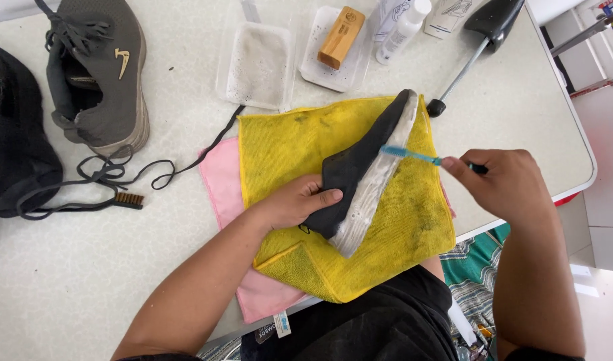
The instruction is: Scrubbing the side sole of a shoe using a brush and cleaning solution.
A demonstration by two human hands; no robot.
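Nearest the bottom of the frame, my left hand (294, 200) is curled around a black sneaker (360, 167), thumb on top and fingers wrapped over the heel end, pinning it on its side at the centre of the picture. Its white sole (377, 180) faces right and looks soapy. At centre right, my right hand (500, 182) is pinched shut on the handle of a blue toothbrush (410, 155), whose head touches the sole. Beneath the shoe lies a stained yellow towel (400, 234) on top of a pink cloth (221, 182), both on the white table (72, 267). At left I see a small wire brush (127, 199) beside loose grey laces (112, 170). Farther off, upper left, a second grey sneaker (99, 73) stands. Along the top edge sit a clear tub of suds (256, 63), a wooden brush on a lid (341, 37), a white bottle (403, 30) and a black shoe tree (483, 33).
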